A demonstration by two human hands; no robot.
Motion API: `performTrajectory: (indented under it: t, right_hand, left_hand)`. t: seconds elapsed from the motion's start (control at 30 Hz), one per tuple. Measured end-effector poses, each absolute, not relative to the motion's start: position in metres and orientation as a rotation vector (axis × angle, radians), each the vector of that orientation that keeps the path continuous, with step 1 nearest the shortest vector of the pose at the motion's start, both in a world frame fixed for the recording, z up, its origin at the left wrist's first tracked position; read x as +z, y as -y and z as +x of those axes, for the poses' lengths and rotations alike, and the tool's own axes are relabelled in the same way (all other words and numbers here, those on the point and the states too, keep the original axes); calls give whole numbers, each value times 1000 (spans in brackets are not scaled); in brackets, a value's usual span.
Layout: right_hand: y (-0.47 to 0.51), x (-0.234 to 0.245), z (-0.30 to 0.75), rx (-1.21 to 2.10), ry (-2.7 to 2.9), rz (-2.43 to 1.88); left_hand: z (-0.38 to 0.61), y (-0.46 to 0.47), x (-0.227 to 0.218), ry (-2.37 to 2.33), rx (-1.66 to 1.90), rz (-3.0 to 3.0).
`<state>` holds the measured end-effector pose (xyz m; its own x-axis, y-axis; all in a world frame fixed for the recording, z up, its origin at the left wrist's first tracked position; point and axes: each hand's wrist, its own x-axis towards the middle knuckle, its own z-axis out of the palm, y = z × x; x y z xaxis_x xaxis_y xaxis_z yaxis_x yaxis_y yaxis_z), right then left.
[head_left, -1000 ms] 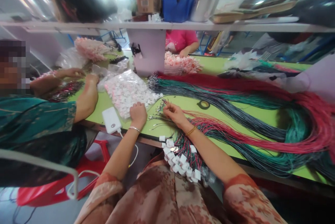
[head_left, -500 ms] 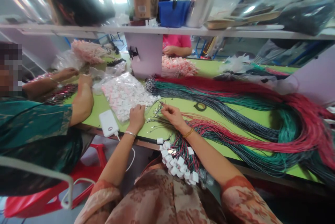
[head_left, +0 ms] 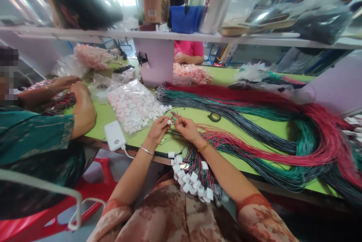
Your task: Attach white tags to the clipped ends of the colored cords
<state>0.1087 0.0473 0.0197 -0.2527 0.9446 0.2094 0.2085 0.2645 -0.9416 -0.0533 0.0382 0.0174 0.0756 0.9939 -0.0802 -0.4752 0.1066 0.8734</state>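
Between the fingertips of my left hand (head_left: 158,130) is a small white connector housing (head_left: 169,122). Close beside it, my right hand (head_left: 186,128) pinches thin wires whose tips (head_left: 174,114) point up and left; the exact wire in the pinch is too small to make out. A bundle of red, green and black wires (head_left: 226,142) runs off to the right from behind my right wrist. Below my hands, several wires fitted with white housings (head_left: 192,183) hang over the table edge. A clear bag of white housings (head_left: 132,104) lies just beyond my left hand.
A white power bank (head_left: 114,135) with a cable lies at the table's front edge. Farther back are a roll of black tape (head_left: 214,117) and a long wire bundle (head_left: 240,93). A co-worker's arm (head_left: 85,110) is at left. A loaded shelf (head_left: 113,35) spans above.
My left hand has come from the bag of housings to the right and now meets my right hand, with a white housing in its fingers. My right hand has stayed nearly in place.
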Motion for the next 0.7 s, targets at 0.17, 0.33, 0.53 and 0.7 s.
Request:
performTrajectory:
  t: [0.17,0.33,0.53,0.7]
  right_hand:
    - [-51,18,110,1007,1649,-1114]
    - [-54,18,111,1040,1631,-1104]
    - [-54,17,111,1042,1641,-1137]
    - [-54,13,110,974,1688,-1156]
  left_hand:
    - [-50,-41,15,-835,1317,784]
    - [-47,-42,13,-850,1346,788]
    - [-47,-42,10,-851,1333,756]
    - [-44,-40,7,-887,1326,801]
